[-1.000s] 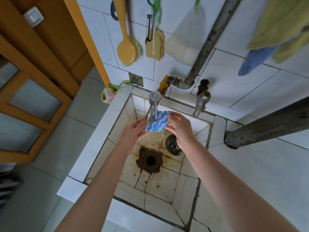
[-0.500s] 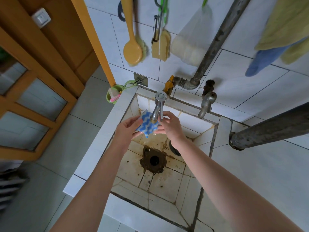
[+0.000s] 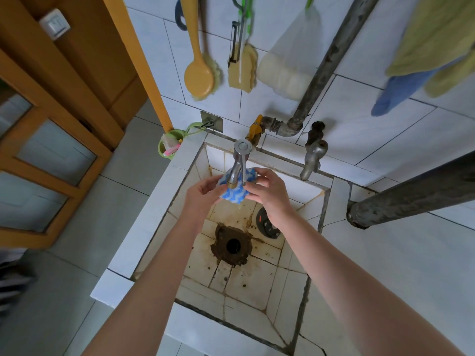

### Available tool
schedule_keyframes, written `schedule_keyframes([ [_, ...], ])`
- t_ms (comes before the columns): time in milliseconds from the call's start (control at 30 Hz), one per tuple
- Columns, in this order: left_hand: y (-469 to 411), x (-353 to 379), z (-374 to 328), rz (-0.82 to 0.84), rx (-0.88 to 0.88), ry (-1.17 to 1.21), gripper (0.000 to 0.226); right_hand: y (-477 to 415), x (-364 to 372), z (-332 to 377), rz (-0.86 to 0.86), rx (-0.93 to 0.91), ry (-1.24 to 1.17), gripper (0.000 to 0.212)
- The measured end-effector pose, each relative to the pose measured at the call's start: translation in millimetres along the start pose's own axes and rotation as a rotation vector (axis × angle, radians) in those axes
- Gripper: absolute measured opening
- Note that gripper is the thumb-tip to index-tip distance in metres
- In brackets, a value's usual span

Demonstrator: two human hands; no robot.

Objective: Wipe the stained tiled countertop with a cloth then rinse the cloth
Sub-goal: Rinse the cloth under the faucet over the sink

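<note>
blue cloth (image 3: 235,195) gripped under tap (image 3: 237,164)

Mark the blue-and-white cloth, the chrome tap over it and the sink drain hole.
blue-and-white cloth (image 3: 235,196), head view, on its lower bunched part below the spout.
chrome tap (image 3: 237,168), head view, on the middle of its spout.
drain hole (image 3: 233,245), head view, on the dark opening.
</note>
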State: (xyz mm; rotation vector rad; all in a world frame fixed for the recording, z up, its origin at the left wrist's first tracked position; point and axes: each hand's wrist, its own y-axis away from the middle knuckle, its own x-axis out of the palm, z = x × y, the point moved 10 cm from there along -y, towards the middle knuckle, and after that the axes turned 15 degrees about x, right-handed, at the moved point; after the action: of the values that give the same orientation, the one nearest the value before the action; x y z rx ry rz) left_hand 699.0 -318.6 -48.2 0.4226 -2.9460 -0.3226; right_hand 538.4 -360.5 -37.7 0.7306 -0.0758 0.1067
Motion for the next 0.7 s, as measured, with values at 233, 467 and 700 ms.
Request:
schedule_keyframes([
  [233,-2,-4,-11,-0.012,0.022,-0.024,0.028,2,8,2,0.02,0.017,-0.047,0.04],
  [467,3,-16,-11,-0.05,0.093,-0.224,0.02,6,16,-4,0.038,0.024,0.042,0.037],
  [700,16,-1,0,0.03,0.042,-0.153,0.011,14,29,-16,0.125,-0.001,0.142,0.024],
])
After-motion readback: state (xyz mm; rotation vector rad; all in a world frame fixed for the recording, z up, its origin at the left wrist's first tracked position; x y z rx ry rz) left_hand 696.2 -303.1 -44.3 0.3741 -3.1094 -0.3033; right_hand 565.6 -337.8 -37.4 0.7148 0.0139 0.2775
